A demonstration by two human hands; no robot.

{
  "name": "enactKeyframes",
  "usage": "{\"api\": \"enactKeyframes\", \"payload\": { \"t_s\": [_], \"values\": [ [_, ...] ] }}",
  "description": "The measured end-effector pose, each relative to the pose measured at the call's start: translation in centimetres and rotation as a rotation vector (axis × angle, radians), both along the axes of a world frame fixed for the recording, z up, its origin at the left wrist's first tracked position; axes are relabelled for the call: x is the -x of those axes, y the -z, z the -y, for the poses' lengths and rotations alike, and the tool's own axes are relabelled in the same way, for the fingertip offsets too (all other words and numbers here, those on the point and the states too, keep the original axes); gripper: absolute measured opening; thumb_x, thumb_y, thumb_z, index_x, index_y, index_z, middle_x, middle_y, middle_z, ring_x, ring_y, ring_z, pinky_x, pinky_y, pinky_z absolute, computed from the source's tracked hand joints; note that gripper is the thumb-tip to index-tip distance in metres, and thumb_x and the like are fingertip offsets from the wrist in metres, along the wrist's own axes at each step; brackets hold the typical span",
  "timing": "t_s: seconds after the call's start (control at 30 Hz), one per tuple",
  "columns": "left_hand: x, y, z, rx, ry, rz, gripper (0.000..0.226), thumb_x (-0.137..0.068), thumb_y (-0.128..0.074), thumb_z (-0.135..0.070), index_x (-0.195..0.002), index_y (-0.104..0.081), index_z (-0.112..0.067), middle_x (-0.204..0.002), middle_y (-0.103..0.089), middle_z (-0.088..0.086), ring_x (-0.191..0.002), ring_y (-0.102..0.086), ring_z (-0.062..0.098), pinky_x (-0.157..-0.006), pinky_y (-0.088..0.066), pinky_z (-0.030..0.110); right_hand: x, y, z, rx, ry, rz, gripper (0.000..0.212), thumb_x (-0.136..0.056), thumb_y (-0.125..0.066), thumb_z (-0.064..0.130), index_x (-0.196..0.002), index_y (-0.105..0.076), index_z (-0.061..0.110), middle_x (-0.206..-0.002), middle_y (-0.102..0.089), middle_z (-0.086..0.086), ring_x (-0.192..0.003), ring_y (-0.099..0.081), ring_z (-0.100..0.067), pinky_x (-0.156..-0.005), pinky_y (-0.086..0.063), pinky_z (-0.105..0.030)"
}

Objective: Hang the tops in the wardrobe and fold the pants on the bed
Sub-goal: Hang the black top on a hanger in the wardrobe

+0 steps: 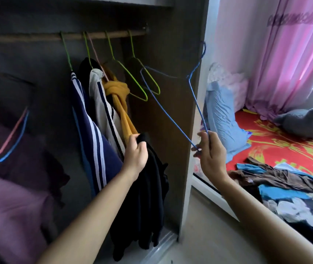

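Head view: left hand (135, 151) grips a black top (148, 197), low in the wardrobe (171, 25); right hand (210, 149) pinches a blue hanger (197, 104), off the rail (37, 38). Some tops (94, 121) hang already. This one is unhung, and a heap (289, 189) waits unfolded on the bed (277, 149), right.

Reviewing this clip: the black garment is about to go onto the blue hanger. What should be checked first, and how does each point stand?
1. Left hand grips the black garment: ok.
2. Right hand pinches the blue hanger at its lower corner: ok.
3. Hanger is off the rail and free to thread: ok.
4. Neck opening located: cannot tell, the garment hangs bunched.
5. Garment is a top, not pants: cannot tell.
6. Bare rail stretch for another hook: ok.
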State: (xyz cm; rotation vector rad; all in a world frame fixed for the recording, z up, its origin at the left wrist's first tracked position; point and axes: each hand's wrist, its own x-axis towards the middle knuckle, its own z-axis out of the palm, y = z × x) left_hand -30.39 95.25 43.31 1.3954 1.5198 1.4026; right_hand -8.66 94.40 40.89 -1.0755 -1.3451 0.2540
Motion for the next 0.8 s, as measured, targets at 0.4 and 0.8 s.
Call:
{"api": "enactKeyframes", "payload": {
  "t_s": [0.4, 0.8],
  "values": [
    [-10.6, 2.1, 2.5, 0.356, 0.228, 0.54, 0.035, -0.105, -0.036, -0.022, -0.115, -0.066, -0.005, -0.104, -0.07, 0.011, -0.084, -0.071, 0.019, -0.07, -0.06, 0.027, -10.5, 10.4, 11.6, 0.123, -0.228, 0.007, 0.023, -0.109, -0.036, 0.041, -0.091, -0.049, 0.036, -0.066, -0.067, 0.01, -0.053, -0.069, -0.015, -0.054, -0.055, -0.033],
    [-15.3, 5.0, 7.3, 0.28, 0.342, -0.114, 0.018, -0.083, -0.047, -0.015, -0.09, -0.063, -0.021, -0.083, -0.069, -0.005, -0.083, -0.062, 0.013, -0.078, -0.052, 0.026, -13.3, 5.2, 12.3, 0.451, -0.462, -0.243, 0.034, -0.087, -0.069, 0.052, -0.113, -0.065, 0.03, -0.096, -0.068, -0.005, -0.076, -0.066, -0.015, -0.063, -0.053, -0.027]
  ]
}}
